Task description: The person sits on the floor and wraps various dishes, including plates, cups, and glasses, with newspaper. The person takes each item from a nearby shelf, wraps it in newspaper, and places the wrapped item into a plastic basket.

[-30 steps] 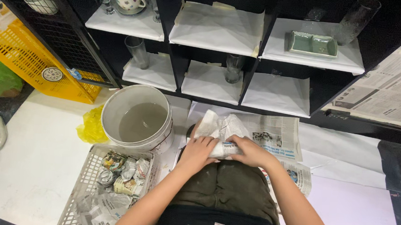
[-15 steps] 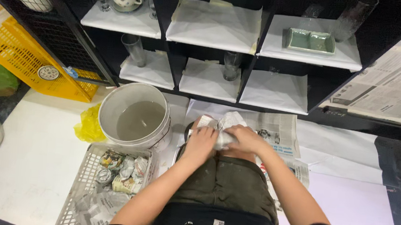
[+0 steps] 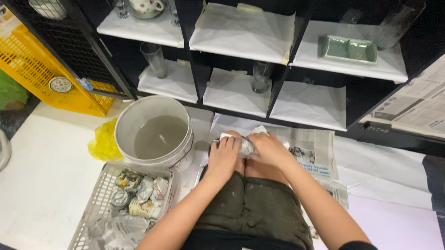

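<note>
Crumpled tighter than before, the white paper bundle sits gripped by both hands; newspaper beneath.

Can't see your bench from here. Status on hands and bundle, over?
Left hand and right hand both clasped on paper bundle, over knees. Bucket and basket at left, apart from hands. Nothing blocking.

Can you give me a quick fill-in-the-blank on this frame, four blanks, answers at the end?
1. Both the left hand and the right hand grip a bundle wrapped in ____.
2. The round white bucket holds grey ____.
3. The wire basket of wrapped items sits on the person's ____ side.
4. The green rectangular dish rests on the ____ shelf row.

Answers: newspaper; water; left; upper
</note>
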